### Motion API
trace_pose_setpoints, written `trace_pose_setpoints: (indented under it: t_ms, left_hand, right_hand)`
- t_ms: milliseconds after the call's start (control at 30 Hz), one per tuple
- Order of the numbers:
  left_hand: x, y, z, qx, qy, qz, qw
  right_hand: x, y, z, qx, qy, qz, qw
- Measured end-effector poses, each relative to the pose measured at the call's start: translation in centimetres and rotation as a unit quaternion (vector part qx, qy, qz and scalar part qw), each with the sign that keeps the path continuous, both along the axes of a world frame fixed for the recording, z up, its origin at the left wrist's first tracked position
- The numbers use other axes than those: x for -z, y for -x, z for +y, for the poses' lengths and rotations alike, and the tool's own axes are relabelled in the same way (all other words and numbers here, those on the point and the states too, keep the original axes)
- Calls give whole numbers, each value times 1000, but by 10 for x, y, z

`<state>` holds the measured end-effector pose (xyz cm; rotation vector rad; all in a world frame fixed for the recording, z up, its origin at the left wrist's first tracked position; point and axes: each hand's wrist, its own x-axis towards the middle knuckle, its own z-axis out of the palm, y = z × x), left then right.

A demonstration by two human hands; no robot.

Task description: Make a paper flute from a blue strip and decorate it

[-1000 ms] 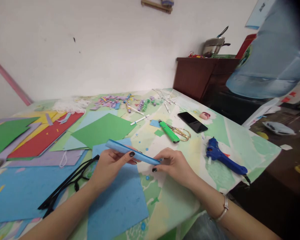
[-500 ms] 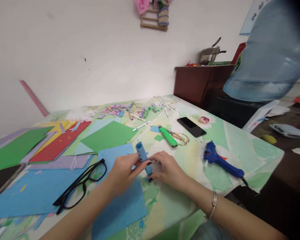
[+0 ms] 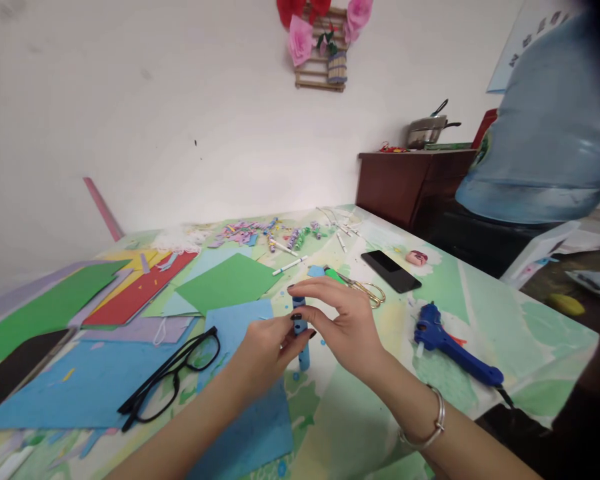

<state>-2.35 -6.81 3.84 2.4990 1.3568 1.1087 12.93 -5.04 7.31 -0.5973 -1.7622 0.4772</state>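
A small rolled blue paper tube (image 3: 304, 359) with dark marks stands almost upright over the tablecloth. My left hand (image 3: 265, 347) pinches its middle between thumb and fingers. My right hand (image 3: 345, 320) curves over the upper end, with the index fingertip at the top and the thumb against the side. Below and left of the tube lies a sheet of blue paper (image 3: 250, 427). Gold-handled scissors (image 3: 370, 290) and a green cutter (image 3: 334, 274) lie behind my right hand, which partly hides the cutter.
Black glasses (image 3: 175, 373) lie on the left, near coloured paper sheets (image 3: 227, 283). To the right are a phone (image 3: 391, 271) and a blue glue gun (image 3: 453, 343). Paper scraps (image 3: 240, 232) and a white pen (image 3: 290, 265) lie farther back. A large water bottle (image 3: 535, 133) stands at right.
My right hand has risen from the tube's lower end to its top. The tube has turned more upright in my left hand. The view has tilted up slightly.
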Motion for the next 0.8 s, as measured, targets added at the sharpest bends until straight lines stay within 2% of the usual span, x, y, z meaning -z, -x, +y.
trace_pose_setpoints:
  t_ms: [167,333,500,633,800]
  left_hand:
    - [1,-4,-5,-36,-18,-5,999]
    - [4,-11,-8,-52,-62,-18,997]
    - [7,-9,-9,-60,-94,16,994]
    - [-10,0,-11,-56,-110,-31,992]
    - [-33,3,-9,-10,-150,-101,983]
  right_hand:
    - [3,3,-4,52,21,21,998]
    - [5,6,-10,114,-9,9,993]
    - [5,6,-10,105,6,15,994]
    - [3,3,-8,88,20,31,995]
    - [2,1,-7,128,-6,34,991]
